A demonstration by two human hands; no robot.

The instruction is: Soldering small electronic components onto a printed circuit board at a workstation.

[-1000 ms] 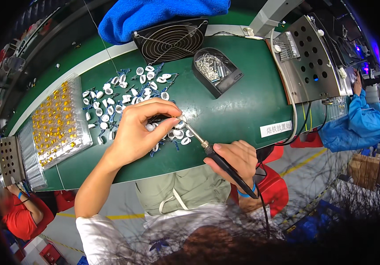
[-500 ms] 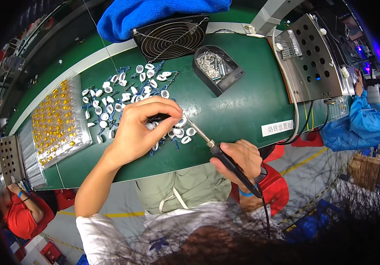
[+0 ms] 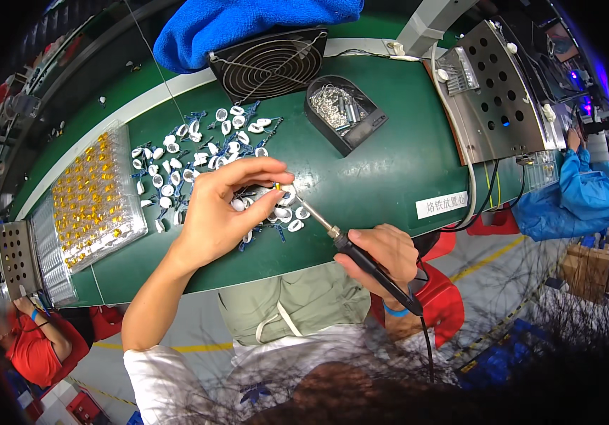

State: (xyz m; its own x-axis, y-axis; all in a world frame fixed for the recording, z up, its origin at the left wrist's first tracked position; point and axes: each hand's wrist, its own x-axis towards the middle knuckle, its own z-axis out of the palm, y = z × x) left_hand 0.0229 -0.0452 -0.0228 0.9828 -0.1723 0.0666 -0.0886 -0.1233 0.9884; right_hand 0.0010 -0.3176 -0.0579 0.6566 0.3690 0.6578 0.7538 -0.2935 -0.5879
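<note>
My right hand (image 3: 384, 256) is closed round the black handle of a soldering iron (image 3: 364, 263). The iron's metal tip points up and left, close to the fingertips of my left hand (image 3: 225, 202). That hand is curled over the near right part of a spread of small white oval parts with blue wires (image 3: 177, 162). Between its thumb and forefinger shows a tiny yellow bit, too small to name; the palm and other fingers hide the rest. Several white parts (image 3: 295, 225) lie just under and beside these fingers on the green bench top (image 3: 389, 170).
A clear tray of yellow pieces (image 3: 95, 195) lies to the left. At the back stand a black fan (image 3: 270, 65), a blue towel (image 3: 247, 25) and a black bin of metal bits (image 3: 350, 140). A perforated metal box (image 3: 485, 99) is at right; co-workers sit at both sides.
My left fingertips have parted slightly, and a yellow bit now shows between them. The iron stays near them, almost unmoved. The whole view has shifted a little.
</note>
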